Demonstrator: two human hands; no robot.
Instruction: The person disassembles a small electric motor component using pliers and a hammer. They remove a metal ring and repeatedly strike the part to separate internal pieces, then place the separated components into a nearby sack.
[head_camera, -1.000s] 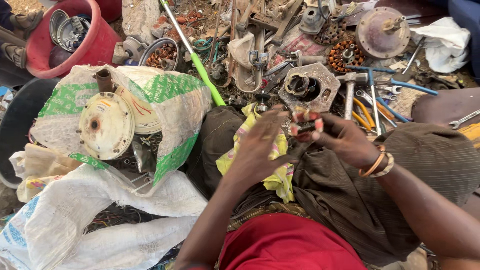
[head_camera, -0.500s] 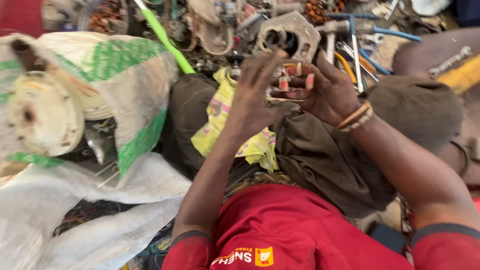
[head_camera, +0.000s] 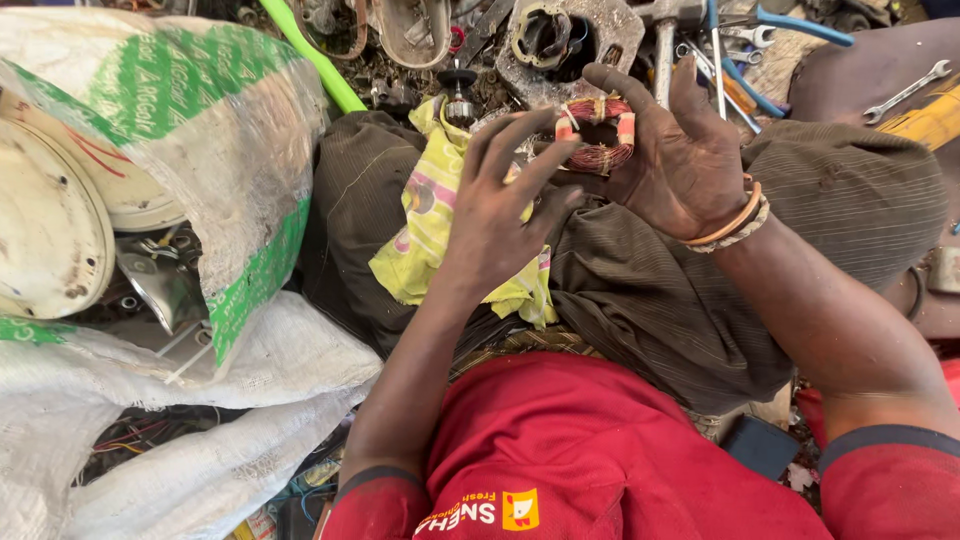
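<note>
Head view, looking down on a seated person's lap. The right hand (head_camera: 690, 160) cradles a copper wire coil (head_camera: 597, 135), a wound ring bound with pale tape bands, its fingers curled about the ring's right and far edges in a loose but closed hold. The left hand (head_camera: 500, 200) stands just left of the coil with fingers spread and half bent, gripping nothing; its fingertips (head_camera: 545, 160) reach the coil's near-left edge, though contact cannot be told for certain. Beneath both hands lies a yellow printed cloth (head_camera: 430, 230) over dark trousers (head_camera: 650, 290). Far of the coil sit a grey metal motor housing (head_camera: 610, 30), a hammer (head_camera: 665, 40) and blue-handled pliers (head_camera: 790, 22); a spanner (head_camera: 905, 92) lies at far right. At left, a white-and-green woven sack (head_camera: 200, 110) holds a cream round metal cover (head_camera: 50, 230). Judged step: inspecting or dressing the winding. The next move appears to call for a fine pinch by the left fingers while the right steadies the ring.
</note>
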